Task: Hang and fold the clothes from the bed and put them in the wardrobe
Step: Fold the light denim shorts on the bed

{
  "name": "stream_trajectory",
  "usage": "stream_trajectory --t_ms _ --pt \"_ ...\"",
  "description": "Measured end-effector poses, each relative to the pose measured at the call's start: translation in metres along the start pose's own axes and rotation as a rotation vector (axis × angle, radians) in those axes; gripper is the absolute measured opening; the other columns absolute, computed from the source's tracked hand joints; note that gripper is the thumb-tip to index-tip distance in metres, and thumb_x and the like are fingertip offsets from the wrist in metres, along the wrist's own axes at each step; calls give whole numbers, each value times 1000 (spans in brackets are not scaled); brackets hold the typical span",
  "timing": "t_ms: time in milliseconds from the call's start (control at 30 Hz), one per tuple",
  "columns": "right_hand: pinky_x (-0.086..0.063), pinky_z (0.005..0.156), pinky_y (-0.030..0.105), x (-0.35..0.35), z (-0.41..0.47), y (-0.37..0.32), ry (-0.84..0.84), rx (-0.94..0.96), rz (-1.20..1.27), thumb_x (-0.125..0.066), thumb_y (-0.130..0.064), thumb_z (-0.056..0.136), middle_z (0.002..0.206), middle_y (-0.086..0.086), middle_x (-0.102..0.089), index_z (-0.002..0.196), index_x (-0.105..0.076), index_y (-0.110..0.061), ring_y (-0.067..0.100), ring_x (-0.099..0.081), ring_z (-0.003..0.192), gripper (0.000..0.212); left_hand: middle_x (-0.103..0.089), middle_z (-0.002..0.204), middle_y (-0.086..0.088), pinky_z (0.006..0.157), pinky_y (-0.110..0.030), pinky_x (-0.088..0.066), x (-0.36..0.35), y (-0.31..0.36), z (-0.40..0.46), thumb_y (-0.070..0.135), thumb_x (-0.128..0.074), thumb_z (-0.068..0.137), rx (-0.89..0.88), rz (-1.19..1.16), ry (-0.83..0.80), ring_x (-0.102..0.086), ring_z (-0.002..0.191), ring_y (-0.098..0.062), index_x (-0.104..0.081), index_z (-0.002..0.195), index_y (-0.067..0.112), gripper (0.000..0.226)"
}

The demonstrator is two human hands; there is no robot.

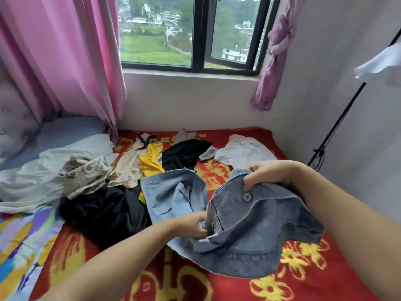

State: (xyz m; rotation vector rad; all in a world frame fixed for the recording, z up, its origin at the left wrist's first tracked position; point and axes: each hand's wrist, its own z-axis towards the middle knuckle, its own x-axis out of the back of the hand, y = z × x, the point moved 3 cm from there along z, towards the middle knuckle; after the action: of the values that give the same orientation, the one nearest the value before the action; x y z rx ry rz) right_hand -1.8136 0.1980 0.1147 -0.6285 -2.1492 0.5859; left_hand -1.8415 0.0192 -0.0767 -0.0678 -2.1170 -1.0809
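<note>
A blue denim jacket (256, 227) is lifted partly off the red and yellow bed cover (303, 279). My right hand (263, 173) grips its upper edge just above a metal button. My left hand (192, 224) pinches the jacket's front edge lower down, near another button. Further back on the bed lie a black garment (104, 211), a yellow top (150, 161), a beige top (128, 166), a patterned cream garment (86, 174), another black garment (184, 153) and a white top (245, 152).
A white quilt (32, 179) and a colourful blanket (19, 246) lie at the left by the padded headboard (15, 118). Pink curtains (65, 57) flank the window (195, 33). A black stand (338, 122) leans by the right wall.
</note>
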Motion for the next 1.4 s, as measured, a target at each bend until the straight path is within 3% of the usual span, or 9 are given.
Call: stream_trajectory --t_ms 67,267,467,600,767,867,1067,1267,1400 --pt "-55 70 35 10 -5 2 8 23 97 -73 -31 48 87 9 -70 95 -60 -7 22 -67 77 54 -59 81 6 63 -21 -38 -5 13 8 17 -48 82 10 -41 73 -50 69 -4 -54 75 27 14" --pt "-47 54 23 41 3 39 101 -52 71 -67 -34 46 72 8 -67 70 -67 -13 17 -61 61 32 -69 82 -16 66 -35 -41 73 17 -5 -10 -50 81 -21 -97 703 -62 81 -24 -65 75 -2 17" --pt "-54 90 38 36 13 110 54 -247 -93 -74 -35 80 118 2 -66 129 -53 -14 21 -64 108 57 -63 67 -15 51 -29 -39 123 81 -33 14 -54 90 -281 728 814 -61 60 -33 -58 72 8 19" --pt "-36 91 9 22 9 44 96 105 144 -78 -53 70 131 -31 -36 149 1 -43 -9 -35 125 113 -51 65 -3 59 -32 -38 135 132 -19 23 -52 93 -228 498 685 -54 70 -30 -43 64 14 32" --pt "-47 73 21 21 3 -14 567 571 149 -64 8 82 91 1 -65 107 -65 -1 8 -58 83 26 -51 53 4 54 -21 -34 150 170 -26 17 -70 81 -364 -148 748 -42 56 -8 -57 60 11 26" --pt "-49 69 27 39 -11 -23 651 622 292 -53 7 86 82 6 -68 91 -72 -3 12 -59 75 23 -58 70 -8 61 -29 -35 153 156 -41 17 -63 91 -459 -495 697 -45 67 -15 -59 85 6 13" --pt "-52 67 23 59 -22 -35 742 728 437 -53 1 82 75 0 -70 80 -74 -13 11 -63 72 26 -67 103 1 84 -25 -52 80 85 -42 8 -62 91 -265 -490 245 -63 97 -8 -63 107 9 16" --pt "-52 76 34 65 -17 8 780 596 468 -54 1 87 77 -2 -71 77 -76 -24 13 -64 76 35 -69 83 -6 84 -38 -53 116 77 -51 21 -44 101 -197 -608 620 -67 79 -12 -66 82 10 32" --pt "-52 71 22 36 -21 13 660 679 493 -48 6 84 83 -5 -75 82 -77 -28 5 -67 77 45 -70 96 2 79 -28 -50 100 88 -38 16 -59 94 -139 -94 353 -64 84 -7 -68 111 16 20"
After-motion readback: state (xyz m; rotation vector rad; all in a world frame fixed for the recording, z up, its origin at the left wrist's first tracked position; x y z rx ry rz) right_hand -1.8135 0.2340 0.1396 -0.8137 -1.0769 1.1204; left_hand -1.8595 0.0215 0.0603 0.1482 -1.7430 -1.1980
